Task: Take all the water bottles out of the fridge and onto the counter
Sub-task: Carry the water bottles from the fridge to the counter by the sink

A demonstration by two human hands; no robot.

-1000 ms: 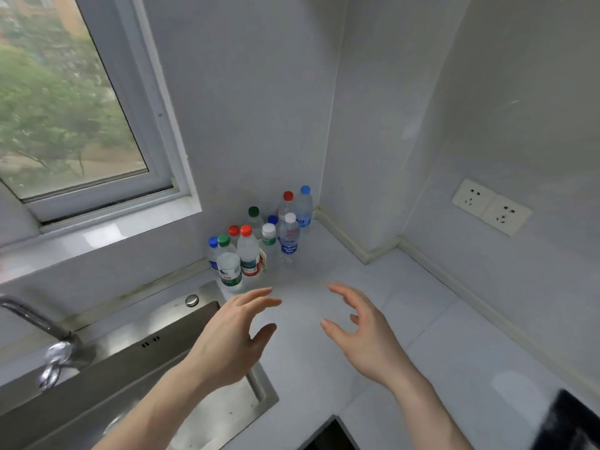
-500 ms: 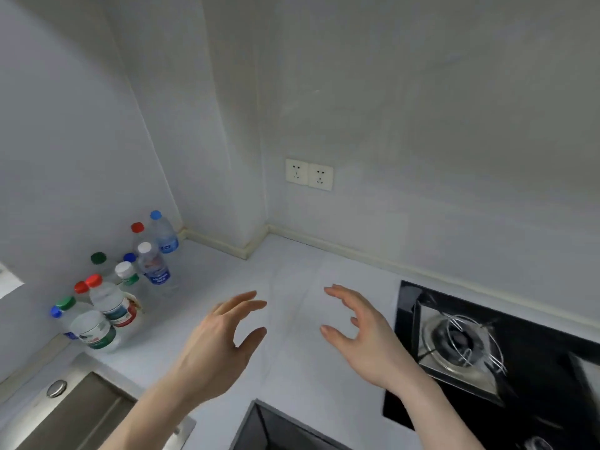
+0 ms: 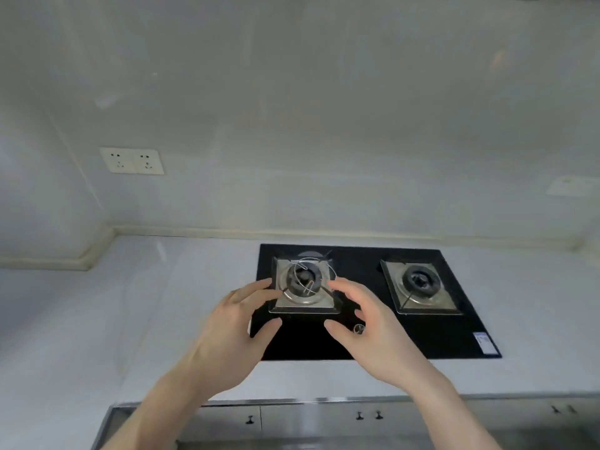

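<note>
The view has swung right off the bottle cluster onto the black glass two-burner hob (image 3: 422, 339) at twelve o'clock; the left hand (image 3: 227, 336) and right hand (image 3: 380, 339), both spread and empty, suggest a return to the fridge.

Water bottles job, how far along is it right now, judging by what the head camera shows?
Done: cannot be judged here; no bottles and no fridge are in view. In hand: nothing. The left hand and right hand are both open and empty, held over the black gas hob on the counter. Left: unclear, since any bottles in the fridge lie outside this view.
</note>
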